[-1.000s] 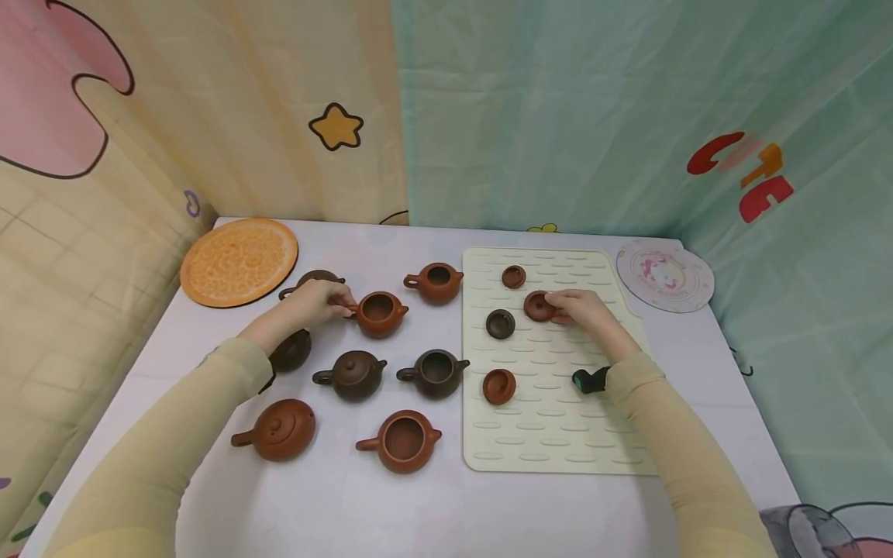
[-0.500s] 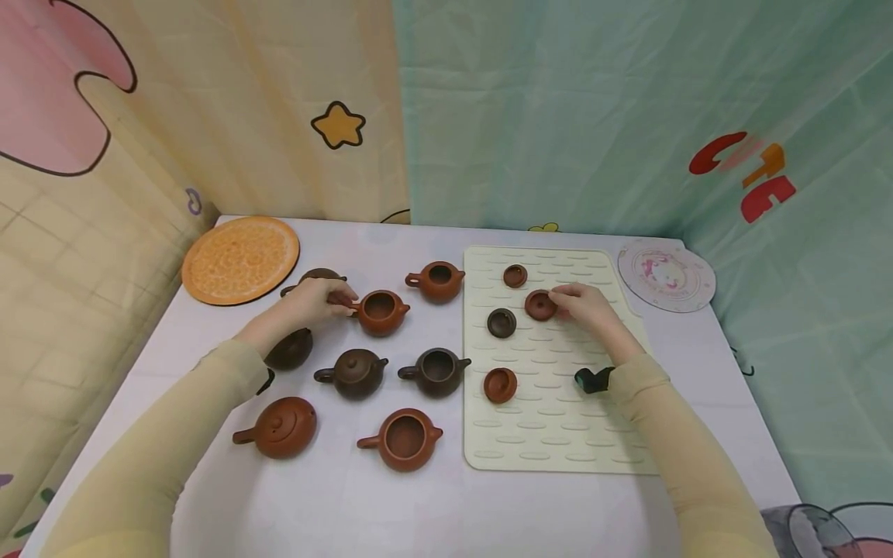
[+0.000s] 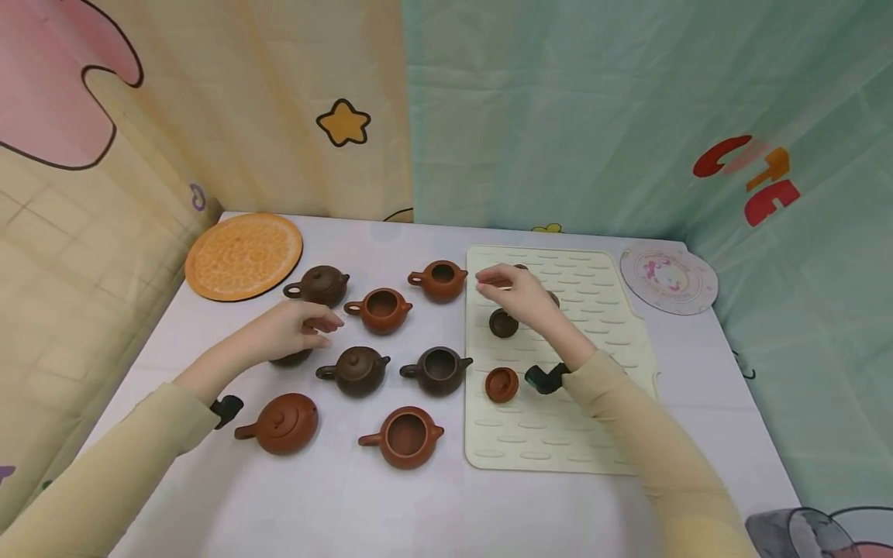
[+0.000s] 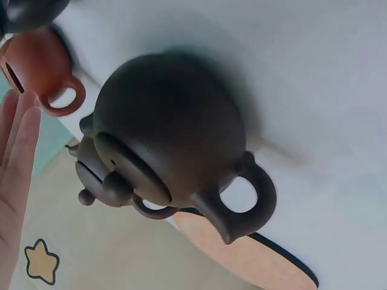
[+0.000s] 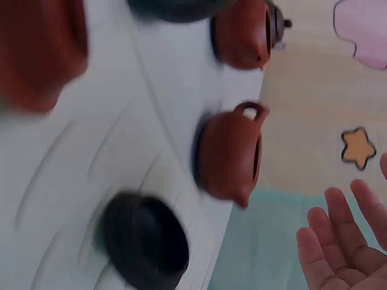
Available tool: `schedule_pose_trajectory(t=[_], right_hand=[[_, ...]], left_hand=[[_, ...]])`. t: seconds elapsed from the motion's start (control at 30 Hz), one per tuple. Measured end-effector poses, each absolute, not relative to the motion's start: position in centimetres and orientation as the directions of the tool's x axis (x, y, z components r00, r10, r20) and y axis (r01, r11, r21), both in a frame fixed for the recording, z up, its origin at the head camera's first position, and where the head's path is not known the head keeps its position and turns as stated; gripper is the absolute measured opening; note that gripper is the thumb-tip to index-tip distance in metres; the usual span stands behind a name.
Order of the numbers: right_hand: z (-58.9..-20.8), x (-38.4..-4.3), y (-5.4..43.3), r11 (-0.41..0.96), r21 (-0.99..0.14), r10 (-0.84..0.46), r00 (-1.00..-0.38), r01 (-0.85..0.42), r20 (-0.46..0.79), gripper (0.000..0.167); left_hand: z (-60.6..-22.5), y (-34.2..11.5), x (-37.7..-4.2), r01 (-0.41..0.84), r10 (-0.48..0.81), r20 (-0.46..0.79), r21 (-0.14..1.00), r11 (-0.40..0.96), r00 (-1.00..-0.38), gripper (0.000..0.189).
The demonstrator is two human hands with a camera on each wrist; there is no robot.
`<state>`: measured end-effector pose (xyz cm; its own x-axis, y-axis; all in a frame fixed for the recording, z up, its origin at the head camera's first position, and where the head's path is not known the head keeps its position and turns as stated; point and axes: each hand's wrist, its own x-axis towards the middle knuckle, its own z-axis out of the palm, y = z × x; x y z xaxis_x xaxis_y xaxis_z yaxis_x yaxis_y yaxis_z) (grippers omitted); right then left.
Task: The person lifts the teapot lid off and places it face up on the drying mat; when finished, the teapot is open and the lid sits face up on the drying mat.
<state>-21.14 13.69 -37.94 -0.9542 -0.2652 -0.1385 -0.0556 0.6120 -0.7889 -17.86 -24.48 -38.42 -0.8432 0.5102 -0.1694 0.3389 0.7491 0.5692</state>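
My left hand [image 3: 293, 329] hovers, fingers loosely extended, over a dark brown teapot [image 4: 169, 127] with its lid on, mostly hidden under the hand in the head view. To its right stands a lidless reddish teapot [image 3: 383, 312], with a lidded dark teapot [image 3: 357, 372] nearer the front. My right hand [image 3: 519, 296], empty and with relaxed fingers, is above the left part of the cream mat [image 3: 558, 434]. Its fingertips are close to a lidless reddish teapot [image 3: 443, 282] at the back. Below the hand lies a dark lid [image 3: 503, 324]; two reddish lids are mostly covered by it.
In front are a lidless dark teapot [image 3: 439, 370], a lidless reddish one [image 3: 406, 439] and a lidded reddish one [image 3: 284, 424]. Another reddish lid [image 3: 501, 385] lies on the mat. An orange round mat [image 3: 244, 256] and pink round mat [image 3: 668, 277] occupy the back corners.
My left hand has released the reddish teapot's handle and drawn back toward the left front. My right hand has left the reddish lid on the mat and moved left.
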Motion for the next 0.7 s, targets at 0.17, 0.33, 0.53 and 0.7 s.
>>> schedule_pose_trajectory(t=[0.17, 0.33, 0.53, 0.7], right_hand=[[-37.4, -19.8, 8.1, 0.534, -0.822, -0.458, -0.885, -0.198, -0.084, 0.032], [-38.3, -18.7, 3.7, 0.484, -0.816, -0.605, -0.795, -0.315, -0.052, 0.029], [-39.6, -18.1, 0.4, 0.516, -0.757, -0.695, -0.713, -0.401, -0.096, 0.027], [-39.9, -17.7, -1.3, 0.558, -0.673, -0.74, -0.657, -0.486, -0.139, 0.029]], left_hand=[[-39.0, -24.8, -16.3, 0.32, 0.532, -0.218, 0.597, 0.736, -0.818, 0.033], [-39.8, -25.0, -15.4, 0.301, 0.525, -0.236, 0.603, 0.739, -0.818, 0.042], [-41.0, -25.4, -14.7, 0.327, 0.524, -0.207, 0.581, 0.745, -0.826, 0.039], [-41.4, -25.8, -14.8, 0.332, 0.527, -0.18, 0.599, 0.729, -0.831, 0.035]])
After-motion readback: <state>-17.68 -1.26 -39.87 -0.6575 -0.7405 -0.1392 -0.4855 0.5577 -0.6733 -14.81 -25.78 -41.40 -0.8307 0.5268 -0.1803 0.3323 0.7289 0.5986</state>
